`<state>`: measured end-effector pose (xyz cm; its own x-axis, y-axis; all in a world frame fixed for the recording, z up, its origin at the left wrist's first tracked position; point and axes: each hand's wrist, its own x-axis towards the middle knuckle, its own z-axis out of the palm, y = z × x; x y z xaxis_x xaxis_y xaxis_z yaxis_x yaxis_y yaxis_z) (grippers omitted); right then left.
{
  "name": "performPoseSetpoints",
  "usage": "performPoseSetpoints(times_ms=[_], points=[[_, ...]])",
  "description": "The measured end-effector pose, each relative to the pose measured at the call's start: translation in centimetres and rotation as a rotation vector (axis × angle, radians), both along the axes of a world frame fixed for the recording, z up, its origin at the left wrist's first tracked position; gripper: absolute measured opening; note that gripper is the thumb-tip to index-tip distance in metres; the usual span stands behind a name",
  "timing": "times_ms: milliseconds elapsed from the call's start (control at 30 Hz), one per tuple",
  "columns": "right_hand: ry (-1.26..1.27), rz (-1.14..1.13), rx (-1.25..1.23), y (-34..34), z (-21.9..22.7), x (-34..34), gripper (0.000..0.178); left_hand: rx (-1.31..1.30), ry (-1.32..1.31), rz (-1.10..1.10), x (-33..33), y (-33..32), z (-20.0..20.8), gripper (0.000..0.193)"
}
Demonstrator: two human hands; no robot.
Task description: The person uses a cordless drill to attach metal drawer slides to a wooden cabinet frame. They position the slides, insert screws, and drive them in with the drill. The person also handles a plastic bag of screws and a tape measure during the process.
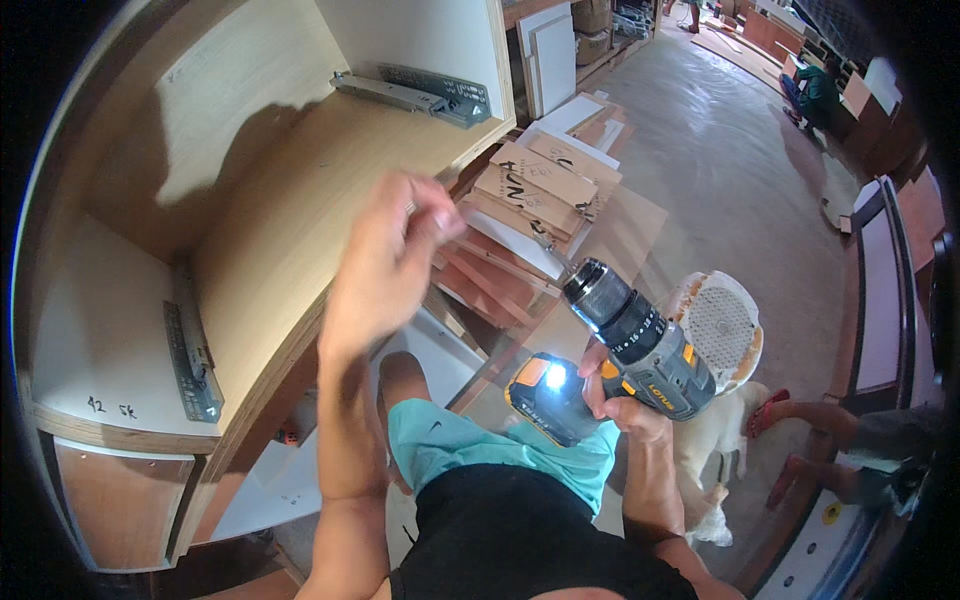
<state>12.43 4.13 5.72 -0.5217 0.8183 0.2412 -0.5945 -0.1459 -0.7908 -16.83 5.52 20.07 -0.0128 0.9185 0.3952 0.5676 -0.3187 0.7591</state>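
My right hand (pixel 622 405) grips a black and grey cordless drill (pixel 665 365) by its handle. A light glows near the drill's battery, and a thin bit (pixel 556 250) points away from the chuck toward the upper left. My left hand (pixel 385 265) is raised beside the cabinet's front edge, thumb and fingers pinched together; whatever they hold, if anything, is too small to make out. Inside the open wooden cabinet (pixel 290 185), one metal drawer slide (pixel 430 98) lies by the far side wall. Another drawer slide (pixel 192 355) sits against the near side wall.
Stacked wooden offcuts (pixel 540 185) lie on the floor beyond my hands. A white plastic stool (pixel 722 325) stands right of the drill, with a pale dog (pixel 705 450) lying below it. Another person's legs (pixel 830 430) reach in from the right; a further person (pixel 815 95) crouches far off.
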Motion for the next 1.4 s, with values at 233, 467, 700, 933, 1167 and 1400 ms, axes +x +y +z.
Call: performPoseSetpoints(times_ms=[233, 467, 700, 933, 1167, 1400], points=[[-0.223, -0.374, 0.122, -1.4, 4.3, -1.7, 0.082, -0.244, -0.666, 0.011, 1.8, -1.7, -6.6, 0.01], [-0.69, -0.526, 0.415, -3.3, 3.4, -2.8, 0.092, -0.3, -1.161, -0.242, 1.6, -1.4, -6.8, 0.013], [-0.387, -0.373, 0.177, -5.1, 3.7, -4.9, 0.09, -0.273, -1.556, -0.524, 0.1, -1.3, -8.3, 0.023], [-0.224, -0.397, 0.056, -5.7, 4.4, -6.1, 0.105, -0.272, -1.49, -0.51, -0.5, -1.5, -7.8, 0.022], [-0.861, -0.69, 0.492, -6.1, 4.4, -4.2, 0.094, -0.305, -1.416, -0.497, -0.1, -1.5, -6.6, 0.018], [-0.698, -0.466, 0.451, -4.3, 6.1, 0.0, 0.086, -0.371, -0.901, -0.556, -2.5, -0.7, -3.9, 0.012]])
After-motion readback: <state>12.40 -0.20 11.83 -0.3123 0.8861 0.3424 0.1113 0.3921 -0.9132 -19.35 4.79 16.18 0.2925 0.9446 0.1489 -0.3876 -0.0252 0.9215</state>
